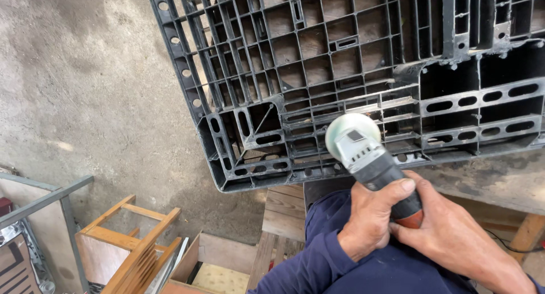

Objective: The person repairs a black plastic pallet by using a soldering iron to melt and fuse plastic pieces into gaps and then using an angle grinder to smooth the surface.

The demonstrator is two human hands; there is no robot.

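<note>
A black plastic pallet (pixel 318 72) with a gridded top lies on a wooden bench and fills the upper half of the view. An angle grinder (pixel 363 152) with a grey head and black body points at the pallet's near edge, its disc close to the ribs. My left hand (pixel 372 217), in a dark blue sleeve, wraps around the grinder's body. My right hand (pixel 454 234) grips the rear of the grinder by its orange-red end.
Concrete floor (pixel 85 89) spreads to the left. Wooden frames (pixel 133 243) and a cardboard box (pixel 213 268) sit at the lower left beside a grey metal frame (pixel 54 197). Bench planks (pixel 284 211) show under the pallet. A cable (pixel 505 246) trails at right.
</note>
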